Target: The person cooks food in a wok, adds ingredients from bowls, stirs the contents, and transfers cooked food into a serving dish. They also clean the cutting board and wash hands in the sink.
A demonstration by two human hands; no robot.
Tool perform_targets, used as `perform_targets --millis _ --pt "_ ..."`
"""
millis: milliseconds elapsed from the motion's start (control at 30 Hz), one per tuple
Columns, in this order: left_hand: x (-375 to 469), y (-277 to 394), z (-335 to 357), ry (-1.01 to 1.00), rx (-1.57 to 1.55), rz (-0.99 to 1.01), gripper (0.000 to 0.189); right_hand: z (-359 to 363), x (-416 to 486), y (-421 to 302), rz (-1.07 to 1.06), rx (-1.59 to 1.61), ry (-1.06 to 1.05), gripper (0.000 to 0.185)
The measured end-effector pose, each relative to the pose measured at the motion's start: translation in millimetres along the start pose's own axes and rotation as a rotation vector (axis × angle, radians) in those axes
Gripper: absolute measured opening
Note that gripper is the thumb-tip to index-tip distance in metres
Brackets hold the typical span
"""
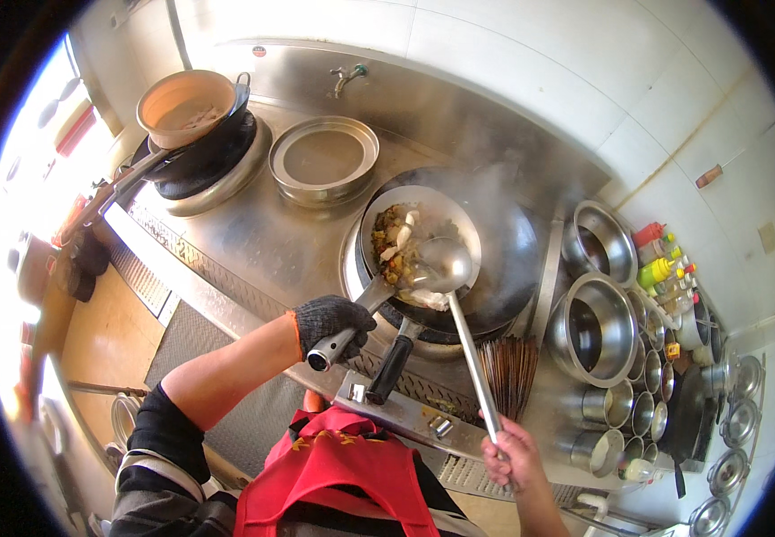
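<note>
My left hand, in a dark knitted glove with an orange cuff, grips the metal handle of a wok. Chopped vegetables and pale pieces lie in this wok, with steam rising nearby. In my bare right hand is the long handle of a metal ladle, its bowl inside the wok against the food. Beneath and to the right sits a larger dark wok on the burner, its black-gripped handle pointing towards me.
A bamboo wok brush lies right of the burner. Steel bowls, small metal pots and squeeze bottles crowd the right side. Back left, an orange-brown pot rests on another wok. A round lidded metal pan stands between the burners, below a tap.
</note>
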State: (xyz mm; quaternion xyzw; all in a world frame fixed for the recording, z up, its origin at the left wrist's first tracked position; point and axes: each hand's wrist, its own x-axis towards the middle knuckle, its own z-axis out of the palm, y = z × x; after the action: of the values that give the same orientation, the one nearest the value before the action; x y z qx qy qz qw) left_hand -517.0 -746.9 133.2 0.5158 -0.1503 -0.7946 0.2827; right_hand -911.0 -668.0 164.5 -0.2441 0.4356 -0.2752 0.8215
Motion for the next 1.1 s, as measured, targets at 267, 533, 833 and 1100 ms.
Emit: perform_targets --millis 267,533,833,1100 --pt "-3 0 1 -0.017 -0.012 0.016 0.013 7 9 10 -0.071 0.281 -0.055 0.045" --pt "-7 -9 -3 -0.058 -0.038 0.037 0.015 8 -8 -8 -0.288 -0.063 0.149 0.05" --pt "-20 -5 6 -0.013 0.012 0.016 0.02 -24 21 0 -0.442 -0.824 0.456 0.053" --pt "-42 12 13 -0.031 -0.073 0.07 0.014 -29 24 -9 -0.516 -0.595 0.463 0.052"
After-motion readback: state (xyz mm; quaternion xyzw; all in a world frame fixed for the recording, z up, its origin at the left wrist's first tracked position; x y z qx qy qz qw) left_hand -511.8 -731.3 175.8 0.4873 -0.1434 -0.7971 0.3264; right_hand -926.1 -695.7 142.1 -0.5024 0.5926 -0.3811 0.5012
